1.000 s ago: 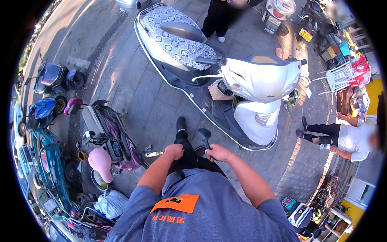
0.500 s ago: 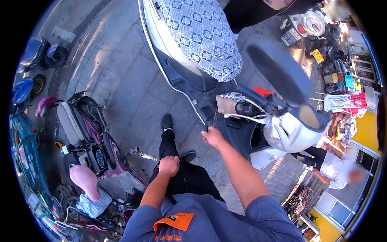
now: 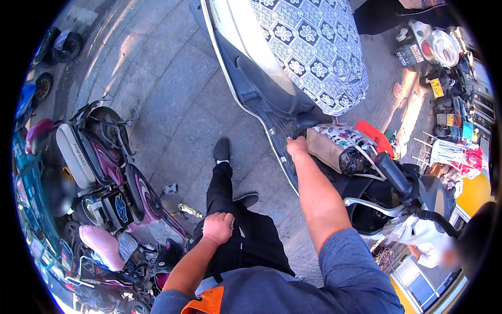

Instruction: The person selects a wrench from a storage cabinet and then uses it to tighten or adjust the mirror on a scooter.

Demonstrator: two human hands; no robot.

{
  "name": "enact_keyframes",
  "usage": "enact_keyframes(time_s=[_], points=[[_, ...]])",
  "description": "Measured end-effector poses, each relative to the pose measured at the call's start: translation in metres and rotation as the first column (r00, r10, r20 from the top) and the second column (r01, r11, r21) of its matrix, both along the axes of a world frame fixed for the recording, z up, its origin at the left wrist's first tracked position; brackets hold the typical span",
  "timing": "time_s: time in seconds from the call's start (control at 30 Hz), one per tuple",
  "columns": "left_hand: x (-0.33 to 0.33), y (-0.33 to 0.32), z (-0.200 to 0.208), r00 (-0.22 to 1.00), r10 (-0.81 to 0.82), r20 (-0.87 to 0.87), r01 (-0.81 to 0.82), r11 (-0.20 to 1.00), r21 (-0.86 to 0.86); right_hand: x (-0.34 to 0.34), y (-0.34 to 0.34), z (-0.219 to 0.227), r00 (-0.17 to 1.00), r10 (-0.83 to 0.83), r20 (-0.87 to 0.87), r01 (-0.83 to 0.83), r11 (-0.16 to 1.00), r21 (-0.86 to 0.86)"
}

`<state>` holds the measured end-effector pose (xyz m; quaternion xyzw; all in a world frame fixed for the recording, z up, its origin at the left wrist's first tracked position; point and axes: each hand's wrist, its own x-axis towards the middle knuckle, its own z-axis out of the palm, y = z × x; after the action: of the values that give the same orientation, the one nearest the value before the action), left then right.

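Observation:
My right hand (image 3: 296, 146) reaches forward to the footboard (image 3: 280, 149) of a white and black scooter (image 3: 235, 57). Its fingers are closed, and what they grip is hidden. Just right of it, a beige bag with a floral top (image 3: 327, 146) stands on the scooter, with a black plastic bag (image 3: 353, 159) beside it. A blue-and-white patterned cover (image 3: 314, 52) lies over the seat. My left hand (image 3: 218, 227) is curled closed over my dark trousers at the thigh, its palm out of sight.
The scooter's handlebar grip (image 3: 393, 172) juts out at the right. A purple electric bike (image 3: 133, 196) with a pale seat stands at the left. A yellow, stick-like part (image 3: 189, 210) lies near my leg. Parked motorbikes (image 3: 442, 89) and a person in white (image 3: 431, 252) are at the right.
My right hand has moved forward, closer to the floral bag. My view has shifted, so the scooter now sits farther right and looks larger. My left hand stays closed at my thigh.

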<state>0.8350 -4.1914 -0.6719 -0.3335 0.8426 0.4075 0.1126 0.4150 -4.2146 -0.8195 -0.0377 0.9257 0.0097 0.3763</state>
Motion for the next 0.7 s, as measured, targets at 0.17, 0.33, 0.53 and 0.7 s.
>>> enact_keyframes(time_s=[0.17,0.33,0.53,0.7], points=[[0.006,0.002,-0.003,1.000,0.001,0.013,-0.002,1.000,0.017,0.005,-0.003,-0.001,0.990,0.138,-0.040,-0.134,0.987,0.086],[0.004,-0.002,0.003,1.000,-0.028,0.001,0.028,1.000,0.008,0.007,0.004,0.013,0.945,0.327,0.015,-0.327,0.944,-0.033],[-0.007,-0.003,0.013,0.990,-0.128,0.055,0.127,0.992,0.025,0.128,0.077,0.078,0.924,0.298,0.239,-0.185,0.897,-0.401],[-0.016,0.012,0.035,0.954,-0.272,0.128,0.273,0.962,0.008,0.230,0.174,0.222,0.827,0.448,0.340,-0.264,0.843,-0.469]])
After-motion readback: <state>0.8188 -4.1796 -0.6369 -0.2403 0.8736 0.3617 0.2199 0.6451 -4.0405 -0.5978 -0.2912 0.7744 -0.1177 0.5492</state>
